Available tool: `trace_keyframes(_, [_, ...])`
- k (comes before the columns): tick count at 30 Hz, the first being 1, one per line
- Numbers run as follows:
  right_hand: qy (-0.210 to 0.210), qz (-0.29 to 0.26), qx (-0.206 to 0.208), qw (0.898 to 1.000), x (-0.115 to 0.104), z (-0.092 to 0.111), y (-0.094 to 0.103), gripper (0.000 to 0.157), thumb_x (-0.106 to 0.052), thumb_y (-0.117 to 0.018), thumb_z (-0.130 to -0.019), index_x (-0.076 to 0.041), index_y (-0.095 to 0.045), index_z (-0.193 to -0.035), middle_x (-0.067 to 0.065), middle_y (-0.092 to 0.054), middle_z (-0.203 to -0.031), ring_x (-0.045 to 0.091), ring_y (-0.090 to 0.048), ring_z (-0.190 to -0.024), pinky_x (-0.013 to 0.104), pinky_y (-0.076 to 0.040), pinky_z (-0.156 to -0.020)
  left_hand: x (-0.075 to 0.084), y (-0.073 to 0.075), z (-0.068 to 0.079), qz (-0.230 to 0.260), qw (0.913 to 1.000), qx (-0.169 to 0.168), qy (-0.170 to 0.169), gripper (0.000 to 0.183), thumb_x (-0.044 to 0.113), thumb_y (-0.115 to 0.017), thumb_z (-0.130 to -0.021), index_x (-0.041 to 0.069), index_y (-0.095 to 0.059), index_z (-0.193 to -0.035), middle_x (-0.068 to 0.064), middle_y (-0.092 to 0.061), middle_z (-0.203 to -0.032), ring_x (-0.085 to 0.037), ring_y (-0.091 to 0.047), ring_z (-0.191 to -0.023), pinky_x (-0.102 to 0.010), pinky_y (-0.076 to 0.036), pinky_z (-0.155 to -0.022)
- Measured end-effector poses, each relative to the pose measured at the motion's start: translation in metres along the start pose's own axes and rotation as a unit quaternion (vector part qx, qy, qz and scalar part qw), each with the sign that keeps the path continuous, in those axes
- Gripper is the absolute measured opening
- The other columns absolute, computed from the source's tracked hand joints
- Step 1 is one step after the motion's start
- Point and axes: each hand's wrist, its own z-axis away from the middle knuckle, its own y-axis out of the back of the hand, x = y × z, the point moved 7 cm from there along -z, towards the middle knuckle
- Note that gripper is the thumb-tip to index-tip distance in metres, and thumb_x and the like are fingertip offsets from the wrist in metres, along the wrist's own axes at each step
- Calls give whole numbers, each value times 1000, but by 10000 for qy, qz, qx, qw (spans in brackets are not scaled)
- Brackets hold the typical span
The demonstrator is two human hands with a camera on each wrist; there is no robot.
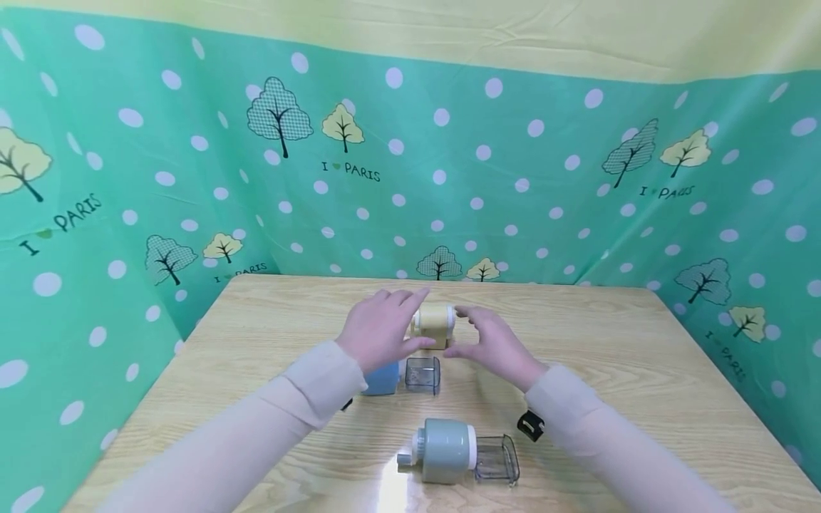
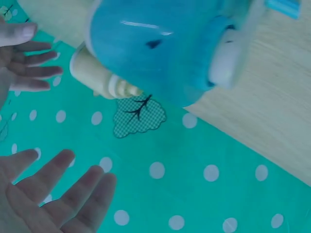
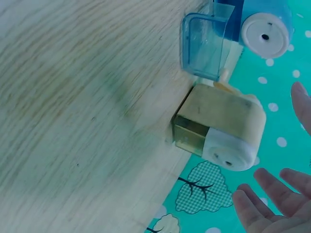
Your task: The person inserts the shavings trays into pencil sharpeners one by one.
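A yellow pencil sharpener [image 1: 434,320] with a white round face stands toward the back of the table, its drawer pushed in. My left hand [image 1: 378,329] is at its left side and my right hand [image 1: 492,347] at its right, fingers spread and thumbs apart from them. In the right wrist view, the fingers of the right hand [image 3: 277,199] are apart from the yellow sharpener [image 3: 221,119]. Partly behind my left hand and wrist is a blue pencil sharpener [image 1: 382,380], its clear drawer [image 1: 422,375] sticking out to the right.
Nearer to me lies a grey-green pencil sharpener [image 1: 445,450], with a crank on its left and a clear drawer [image 1: 497,459] extending right. All stand on a wooden table [image 1: 288,306]. A green dotted curtain [image 1: 449,164] hangs behind the table and along its sides.
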Motion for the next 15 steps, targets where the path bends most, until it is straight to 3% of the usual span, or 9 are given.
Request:
trace_keyframes(9, [114,-144,-234,9996,-11,6,-5,95,-44,-84,-73,-8,-41,-149,11,-54,-144,34,-52,-130,53,-45,-107,-4,-5,12,10,10000,23,-75,92,72,-59,-83,17,-35,-153,-9,-57,-142,-31,-61,-120,-45,-59,-81])
trace_keyframes(15, [-72,-142,-468,9988,-10,8,-16,86,-40,-85,-74,-7,-48,-144,11,-54,-143,34,-52,-129,53,-45,-106,-5,-12,18,149,9998,-94,-34,95,74,-58,-82,17,-34,-154,-10,-56,-143,-34,-59,-122,-46,-59,-80])
